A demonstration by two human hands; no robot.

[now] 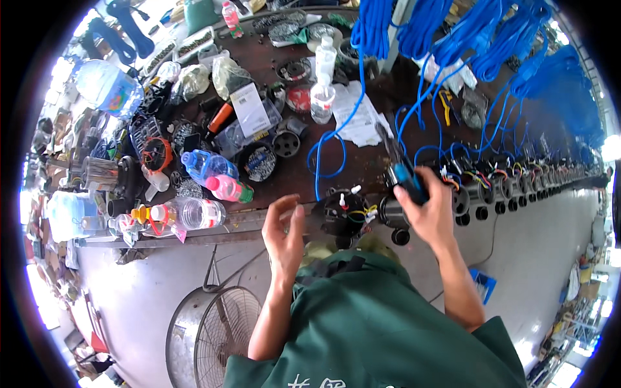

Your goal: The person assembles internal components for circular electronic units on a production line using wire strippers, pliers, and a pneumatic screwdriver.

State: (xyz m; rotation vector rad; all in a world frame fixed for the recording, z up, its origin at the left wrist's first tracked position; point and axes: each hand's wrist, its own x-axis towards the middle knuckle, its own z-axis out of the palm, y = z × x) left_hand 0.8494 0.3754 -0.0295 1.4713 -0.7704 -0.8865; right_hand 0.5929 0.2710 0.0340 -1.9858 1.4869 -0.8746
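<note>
My right hand (428,208) grips the blue-and-black handles of a pair of pliers (402,169), whose dark jaws point up toward a blue cable (336,132). My left hand (283,233) hovers with fingers apart and holds nothing, just left of a black round motor part (344,212) with white and yellow wires that sits at the bench's front edge. A second black cylinder (391,212) lies between that part and my right hand.
A row of black motor parts with coloured wires (511,181) runs to the right along the brown bench (362,169). Blue cable bundles (491,32) hang above. Plastic bottles (220,186), bags and parts crowd the left. A metal fan (210,333) stands on the floor.
</note>
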